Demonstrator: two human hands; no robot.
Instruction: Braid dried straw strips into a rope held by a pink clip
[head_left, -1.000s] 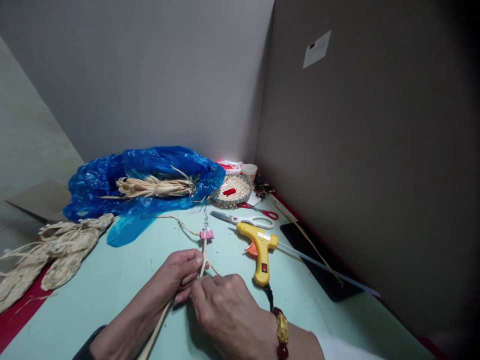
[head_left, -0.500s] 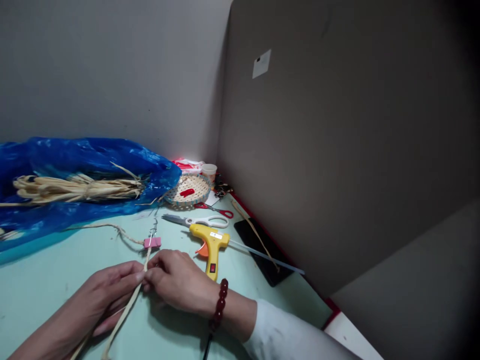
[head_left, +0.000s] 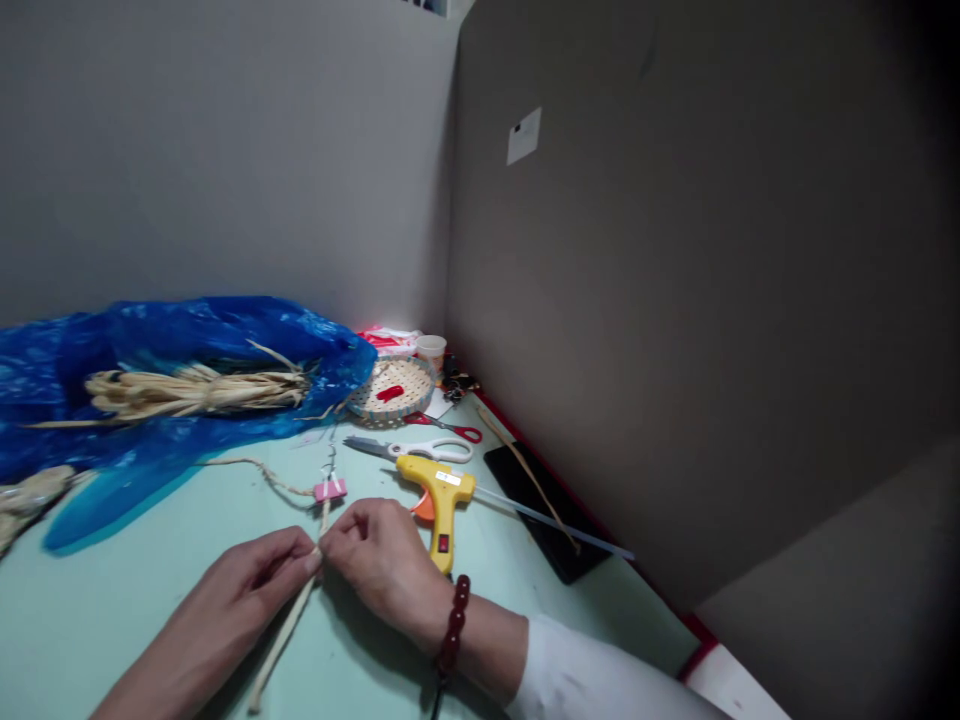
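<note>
A pale straw strand (head_left: 289, 628) runs from under a pink binder clip (head_left: 330, 490) down toward the near edge of the table. Just below the clip, my left hand (head_left: 259, 580) pinches the strand between thumb and index finger. My right hand (head_left: 382, 560), with a dark red bead bracelet (head_left: 454, 625) at the wrist, is closed on the same strand, its fingertips meeting those of my left hand. A thin twisted cord (head_left: 274, 478) leads from the clip to the left. A metal hook (head_left: 331, 455) rises behind the clip.
A yellow glue gun (head_left: 442, 490), white-handled scissors (head_left: 442, 450), red-handled scissors (head_left: 465, 432) and a black phone-like slab (head_left: 551, 520) lie right. Behind are a woven basket (head_left: 360, 408) and paper cup (head_left: 431, 347). Straw (head_left: 202, 392) lies on blue plastic (head_left: 225, 320) at left.
The view has shifted, so the table's things appear farther right. My left hand's fingers have drawn together at the strand, and the strand's lower part has swung, its loose end now showing.
</note>
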